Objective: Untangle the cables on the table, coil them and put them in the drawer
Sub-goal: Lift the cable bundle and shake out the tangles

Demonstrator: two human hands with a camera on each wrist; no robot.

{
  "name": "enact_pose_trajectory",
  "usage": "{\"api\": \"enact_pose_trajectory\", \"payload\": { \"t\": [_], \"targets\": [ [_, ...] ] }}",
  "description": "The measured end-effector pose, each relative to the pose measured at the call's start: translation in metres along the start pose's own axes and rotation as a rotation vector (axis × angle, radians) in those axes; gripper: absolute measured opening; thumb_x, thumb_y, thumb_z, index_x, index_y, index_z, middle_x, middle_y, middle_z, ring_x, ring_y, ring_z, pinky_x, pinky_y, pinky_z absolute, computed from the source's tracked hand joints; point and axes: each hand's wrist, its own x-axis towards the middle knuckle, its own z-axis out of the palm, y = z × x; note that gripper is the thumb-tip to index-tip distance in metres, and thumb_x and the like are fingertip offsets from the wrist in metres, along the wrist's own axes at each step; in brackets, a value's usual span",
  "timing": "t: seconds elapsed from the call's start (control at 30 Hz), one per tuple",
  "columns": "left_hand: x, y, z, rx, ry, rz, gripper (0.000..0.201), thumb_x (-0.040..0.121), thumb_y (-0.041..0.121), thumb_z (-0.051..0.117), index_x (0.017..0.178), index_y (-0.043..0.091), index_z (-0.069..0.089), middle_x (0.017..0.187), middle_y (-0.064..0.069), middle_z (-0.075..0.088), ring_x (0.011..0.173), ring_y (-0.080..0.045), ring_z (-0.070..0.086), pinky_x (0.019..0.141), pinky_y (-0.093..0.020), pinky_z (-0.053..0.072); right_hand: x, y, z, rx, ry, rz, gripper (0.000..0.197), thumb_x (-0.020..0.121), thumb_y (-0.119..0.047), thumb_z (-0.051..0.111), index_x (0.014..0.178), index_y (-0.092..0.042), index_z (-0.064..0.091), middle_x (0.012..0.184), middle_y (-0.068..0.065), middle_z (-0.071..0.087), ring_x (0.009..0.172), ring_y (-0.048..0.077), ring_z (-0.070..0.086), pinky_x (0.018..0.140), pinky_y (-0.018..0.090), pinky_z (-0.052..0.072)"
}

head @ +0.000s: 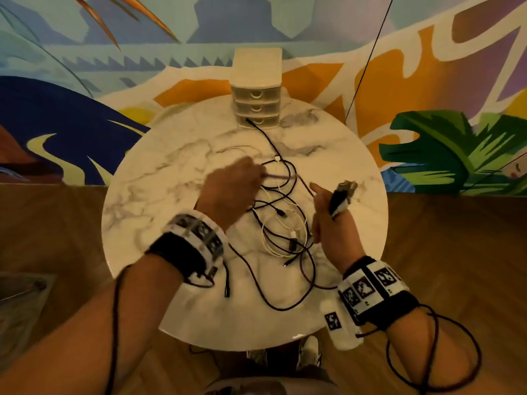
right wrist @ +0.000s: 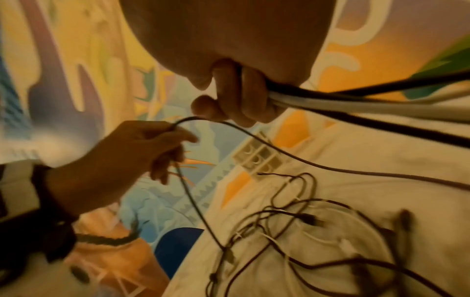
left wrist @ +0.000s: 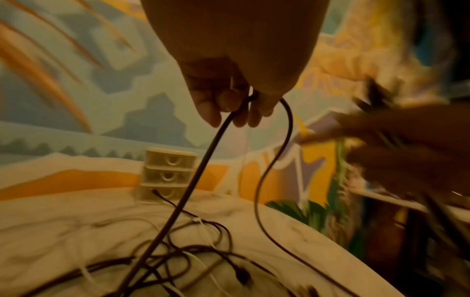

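Marble round desk carries a three-drawer organiser at its far edge, drawers closed, and a knot of dark and white cables at centre. The left hand pinches a lifted dark cable; the right hand is curled round a bundle of dark and white leads. Pulling the lifted strand could tighten the knot or drag plugs off the edge.

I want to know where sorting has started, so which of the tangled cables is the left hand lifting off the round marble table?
A dark cable, pinched by the left hand and looped over its fingers; the white cables lie in the pile.
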Motion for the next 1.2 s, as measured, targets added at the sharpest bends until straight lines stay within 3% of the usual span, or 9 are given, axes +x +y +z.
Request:
{"api": "enact_pose_trajectory", "payload": {
  "t": [0.1, 0.27, 0.4, 0.5, 0.6, 0.73, 0.83, 1.0, 1.2],
  "targets": [
    [-0.021, 0.026, 0.017, 0.062, -0.186, 0.136, 0.028, 0.098, 0.035, 0.038, 0.113, 0.024, 0.059, 0.102, -0.002, 0.058, 0.085, -0.029, 0.062, 0.057, -0.035, 0.043, 0.002, -0.011, 0.018, -0.172, -0.140, 0.023, 0.051, 0.096, -0.048, 0.040, 0.087, -0.005, 0.067, 0.046, 0.000, 0.054, 0.041, 0.010, 0.051, 0.053, 0.028, 0.043],
    [-0.041, 0.021, 0.045, 0.003, -0.263, 0.100, 0.029, 0.098, 0.036, 0.041, 0.110, 0.018, 0.060, 0.101, -0.002, 0.060, 0.087, -0.027, 0.060, 0.063, -0.035, 0.046, 0.004, -0.002, 0.015, -0.417, -0.249, 0.021, 0.039, 0.098, -0.043, 0.040, 0.067, -0.022, 0.053, 0.057, -0.002, 0.053, 0.055, 0.019, 0.051, 0.055, 0.029, 0.039],
    [-0.050, -0.019, 0.064, -0.244, -0.360, -0.138, 0.026, 0.097, 0.025, 0.048, 0.104, 0.006, 0.064, 0.101, -0.012, 0.061, 0.094, -0.030, 0.057, 0.077, -0.032, 0.040, 0.003, -0.001, 0.010, -0.313, -0.126, 0.052, 0.040, 0.096, -0.039, 0.045, 0.064, -0.016, 0.049, 0.057, 0.002, 0.050, 0.054, 0.019, 0.045, 0.053, 0.028, 0.033],
    [-0.039, -0.062, 0.054, -0.205, -0.023, -0.360, 0.018, 0.093, 0.009, 0.049, 0.100, 0.002, 0.063, 0.103, -0.018, 0.059, 0.094, -0.035, 0.051, 0.079, -0.037, 0.036, 0.009, 0.005, -0.007, -0.102, 0.063, 0.097, 0.043, 0.096, -0.036, 0.048, 0.058, -0.016, 0.042, 0.051, 0.001, 0.044, 0.046, 0.012, 0.040, 0.053, 0.029, 0.032],
    [-0.023, -0.062, 0.031, 0.009, 0.158, -0.278, 0.016, 0.091, 0.015, 0.051, 0.095, 0.011, 0.066, 0.097, -0.009, 0.065, 0.090, -0.034, 0.050, 0.073, -0.039, 0.036, 0.013, 0.024, -0.022, -0.143, 0.163, 0.173, 0.046, 0.097, -0.038, 0.044, 0.057, -0.015, 0.041, 0.053, 0.005, 0.044, 0.051, 0.020, 0.042, 0.055, 0.032, 0.031],
    [-0.023, -0.046, 0.026, -0.185, -0.441, -0.126, 0.021, 0.097, 0.034, 0.047, 0.082, 0.022, 0.055, 0.067, 0.008, 0.052, 0.074, -0.023, 0.056, 0.061, -0.029, 0.036, 0.019, 0.057, -0.045, -0.308, 0.191, 0.292, 0.044, 0.099, -0.035, 0.042, 0.063, -0.010, 0.051, 0.070, 0.017, 0.056, 0.071, 0.033, 0.053, 0.063, 0.034, 0.035],
    [-0.024, -0.043, 0.016, -0.591, -0.385, -0.322, 0.014, 0.094, 0.035, 0.053, 0.084, 0.027, 0.048, 0.066, 0.005, 0.051, 0.058, -0.014, 0.045, 0.055, -0.025, 0.038, 0.018, 0.072, -0.060, -0.382, 0.167, 0.316, 0.043, 0.099, -0.037, 0.041, 0.085, -0.005, 0.065, 0.078, 0.021, 0.060, 0.081, 0.038, 0.060, 0.072, 0.037, 0.044],
    [-0.010, -0.007, -0.007, -0.469, -0.479, -0.101, 0.018, 0.091, 0.020, 0.045, 0.075, 0.025, 0.042, 0.067, 0.004, 0.048, 0.063, -0.016, 0.042, 0.062, -0.033, 0.037, 0.009, 0.036, -0.062, -0.123, 0.317, 0.026, 0.033, 0.099, -0.020, 0.039, 0.083, -0.015, 0.068, 0.063, 0.003, 0.053, 0.055, 0.013, 0.046, 0.058, 0.029, 0.036],
    [0.001, 0.055, -0.019, -0.436, -0.466, 0.113, 0.006, 0.083, 0.023, 0.061, 0.080, 0.018, 0.059, 0.073, 0.003, 0.063, 0.069, -0.011, 0.059, 0.063, -0.026, 0.047, -0.005, -0.010, -0.032, -0.113, -0.153, -0.165, 0.030, 0.092, -0.010, 0.038, 0.086, -0.019, 0.065, 0.079, -0.014, 0.065, 0.060, -0.006, 0.050, 0.059, 0.009, 0.036]
  ]
}}
